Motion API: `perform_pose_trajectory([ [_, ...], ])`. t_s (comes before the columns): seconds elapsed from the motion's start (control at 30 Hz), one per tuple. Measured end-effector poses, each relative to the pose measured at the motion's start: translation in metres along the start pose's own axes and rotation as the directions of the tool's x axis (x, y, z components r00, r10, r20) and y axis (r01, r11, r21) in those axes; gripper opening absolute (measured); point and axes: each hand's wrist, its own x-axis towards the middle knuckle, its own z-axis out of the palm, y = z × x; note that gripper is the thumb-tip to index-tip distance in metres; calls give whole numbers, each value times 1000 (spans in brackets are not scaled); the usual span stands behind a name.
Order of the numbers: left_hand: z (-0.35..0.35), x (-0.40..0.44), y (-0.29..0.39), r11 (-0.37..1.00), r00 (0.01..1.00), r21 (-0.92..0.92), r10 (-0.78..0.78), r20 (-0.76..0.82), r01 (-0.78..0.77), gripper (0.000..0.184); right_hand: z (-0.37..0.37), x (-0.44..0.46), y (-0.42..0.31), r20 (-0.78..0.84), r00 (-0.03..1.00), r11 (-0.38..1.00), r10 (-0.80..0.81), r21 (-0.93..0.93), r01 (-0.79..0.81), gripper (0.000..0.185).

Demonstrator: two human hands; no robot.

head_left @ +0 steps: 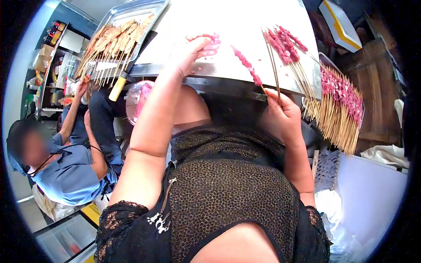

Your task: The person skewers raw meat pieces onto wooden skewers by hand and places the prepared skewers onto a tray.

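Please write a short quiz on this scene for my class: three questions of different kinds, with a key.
1. What does the right hand hold? A) a yellow handle B) a meat skewer C) a plastic bag
2. True or false: the metal tray is on the person's left, beyond the yellow handle.
3. Fill in the colour: the fingers of the left hand hold ____ meat.

Key: 1 B; 2 true; 3 pink

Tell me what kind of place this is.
Probably a small food-prep kitchen: a tray of pale skewers, a dense pile of raw red-meat skewers and a white work surface.
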Motion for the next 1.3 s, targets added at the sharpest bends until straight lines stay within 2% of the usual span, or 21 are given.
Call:
perform_pose_trajectory([
  [0.07,1,0,-4,917,999,-399,36,31,-20,17,4,1,0,9,1000,1000,-15,-12,15,23],
  [0.13,4,-2,-5,897,998,-440,56,8,-46,16,7,2,0,-17,1000,999,-11,-41,11,23],
  [0.2,6,0,-8,792,999,-610,29,27,-7,19,7,3,3,-28,999,996,-27,-82,25,22],
  [0.23,8,0,-8,792,999,-611,29,27,-7,19,6,3,4,-40,998,992,-43,-122,38,22],
  [0.3,13,-1,-5,731,996,-679,-87,12,72,23,6,2,4,-50,998,987,-45,-156,37,22],
  [0.43,14,5,-15,685,997,-726,-79,-4,51,29,8,-1,-1,-60,997,980,-44,-196,31,22],
  [0.5,16,5,-17,598,998,-800,-52,24,51,32,10,-2,-3,-54,998,983,-36,-182,26,22],
  [0.53,15,4,-17,597,998,-800,-52,23,49,32,11,-2,-4,-49,998,986,-30,-167,22,22],
  [0.6,13,3,-17,477,993,-873,10,116,97,34,15,-1,-5,-30,999,986,-30,-167,24,22],
  [0.73,18,-1,-14,458,988,-880,21,152,125,34,18,0,-1,-7,999,985,-44,-165,42,22],
  [0.8,26,-5,-9,584,999,-810,36,-29,-44,33,19,0,0,-16,998,981,-66,-185,62,22],
  [1.07,26,-4,-10,625,995,-774,62,-75,-98,31,19,-4,-12,-40,999,970,-37,-243,26,21],
  [1.13,29,-7,-8,646,994,-755,65,-91,-112,31,20,-4,-13,-28,995,959,-96,-271,85,21],
  [1.2,32,-9,-6,660,993,-741,85,-86,-121,30,19,-4,-12,-22,997,963,-71,-263,63,21],
  [1.3,36,-8,-8,622,993,-774,65,-102,-120,29,25,-3,-2,-36,997,968,-73,-243,62,21],
])
